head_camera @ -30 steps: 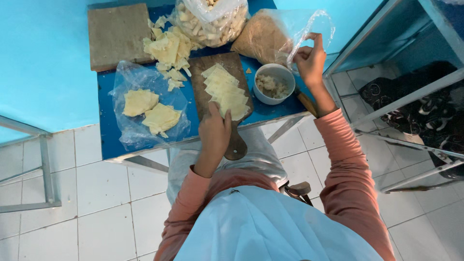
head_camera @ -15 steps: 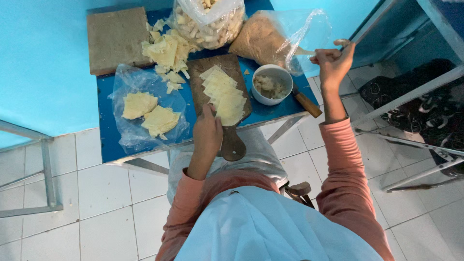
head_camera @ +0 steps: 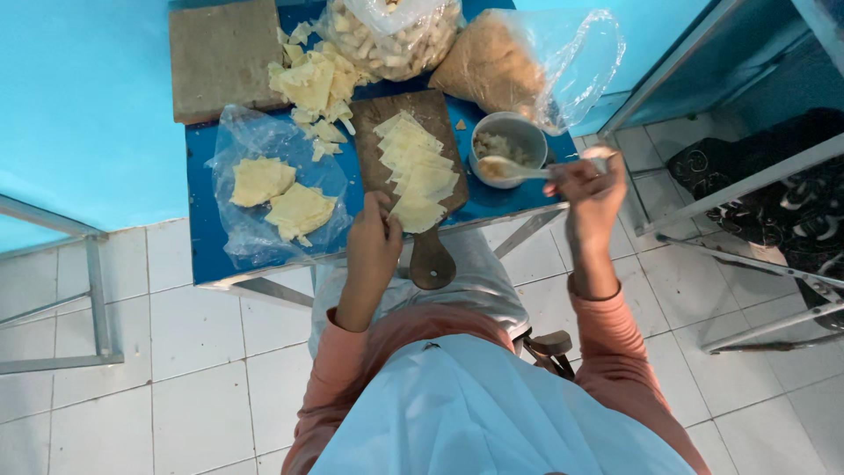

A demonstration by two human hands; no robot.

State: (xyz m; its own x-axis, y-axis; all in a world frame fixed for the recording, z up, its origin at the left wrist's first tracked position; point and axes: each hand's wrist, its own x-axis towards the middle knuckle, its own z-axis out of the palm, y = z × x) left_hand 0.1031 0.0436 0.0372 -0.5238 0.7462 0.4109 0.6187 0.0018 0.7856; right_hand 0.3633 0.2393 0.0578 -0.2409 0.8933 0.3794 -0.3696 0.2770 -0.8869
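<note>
Right hand [head_camera: 591,189] pinches a spoon [head_camera: 514,169], its filled end over the bowl [head_camera: 506,147]. Left hand [head_camera: 373,248] has its grip pressed on the bottom wrapper [head_camera: 417,214] on the board [head_camera: 422,185].

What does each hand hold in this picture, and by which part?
The right hand holds a spoon by its handle end, bowl over the small bowl. The left hand rests on the pastry sheets; no clear grip.
</note>
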